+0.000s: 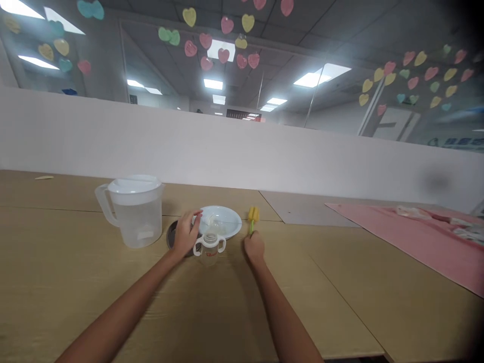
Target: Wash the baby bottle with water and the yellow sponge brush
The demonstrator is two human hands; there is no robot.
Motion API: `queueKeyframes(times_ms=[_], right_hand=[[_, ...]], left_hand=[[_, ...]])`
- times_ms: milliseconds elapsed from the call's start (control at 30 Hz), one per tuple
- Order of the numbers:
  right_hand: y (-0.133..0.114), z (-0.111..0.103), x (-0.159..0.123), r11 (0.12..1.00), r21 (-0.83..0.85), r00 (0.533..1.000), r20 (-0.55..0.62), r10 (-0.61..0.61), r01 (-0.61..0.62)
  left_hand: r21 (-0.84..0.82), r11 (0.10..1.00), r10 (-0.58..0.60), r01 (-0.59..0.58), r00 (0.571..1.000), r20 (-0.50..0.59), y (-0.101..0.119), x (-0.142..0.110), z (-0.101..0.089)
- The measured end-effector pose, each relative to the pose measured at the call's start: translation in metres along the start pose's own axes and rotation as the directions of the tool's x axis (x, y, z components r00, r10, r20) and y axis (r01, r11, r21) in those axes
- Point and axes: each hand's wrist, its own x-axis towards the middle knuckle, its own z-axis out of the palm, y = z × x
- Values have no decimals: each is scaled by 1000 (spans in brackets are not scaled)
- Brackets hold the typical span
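Yellow-headed and green-handled, the brush [253, 214] stands near the centre of the frame, head uppermost, gripped by its handle in the right hand [254, 246], whose fingers are curled closed around the lower part. Left of it, the left hand [185, 234] reaches to the left edge of a white dish [236, 222]; its fingers are bent and slightly apart, and whether they pinch anything cannot be told. Within the dish lie a small white piece and something transparent, too indistinct to identify. Just in front of the dish, at lower centre, a clear bottle [210, 248] with a white two-handled collar stands upright and open-mouthed on the brown desk [212, 312]. Partly hidden by the left hand is a dark round bowl [171, 235]. At centre left, well apart from the brush, stands a translucent pitcher [138, 217] with a white lid, its handle turned towards the left of the frame. Pink cloth [423, 247] covers the desk at right. Across the top, heart-shaped stickers [227, 25] dot the glass above a white wall [227, 148].
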Motion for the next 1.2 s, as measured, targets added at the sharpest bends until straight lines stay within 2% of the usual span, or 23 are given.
queueKeyframes(times_ms=[100, 133, 267, 367, 500, 600, 700, 767, 1000, 1200], right_hand=[[0, 0, 3, 996, 84, 999, -33, 32, -30], [1, 0, 4, 993, 111, 998, -45, 42, -37], [1, 1, 6, 977, 209, 992, -105, 74, -51], [1, 0, 7, 963, 267, 986, -142, 86, -46], [-1, 0, 7, 946, 324, 982, -174, 67, -8], [-1, 0, 7, 935, 354, 979, -192, 64, 8], [-1, 1, 8, 927, 375, 975, -211, 64, 21], [0, 2, 8, 922, 385, 974, -222, 51, 39], [3, 6, 11, 906, 410, 966, -259, 9, 102], [2, 7, 11, 902, 419, 966, -257, 10, 102]], left_hand=[[31, 999, -34, 29, 980, 198, 0, 35, 11], [45, 998, -54, 43, 953, 299, 1, 45, 16], [33, 999, -32, 17, 848, 529, 5, 68, 37], [44, 999, -40, 15, 740, 671, 3, 73, 49], [64, 998, -63, 18, 559, 827, -3, 71, 57], [106, 994, -93, 1, 491, 866, -7, 70, 60], [171, 985, -136, -36, 463, 876, -11, 73, 61], [219, 974, -167, -61, 462, 871, -12, 75, 61], [408, 904, -296, -126, 503, 812, -15, 80, 58], [516, 856, -422, -42, 519, 743, -15, 85, 55]])
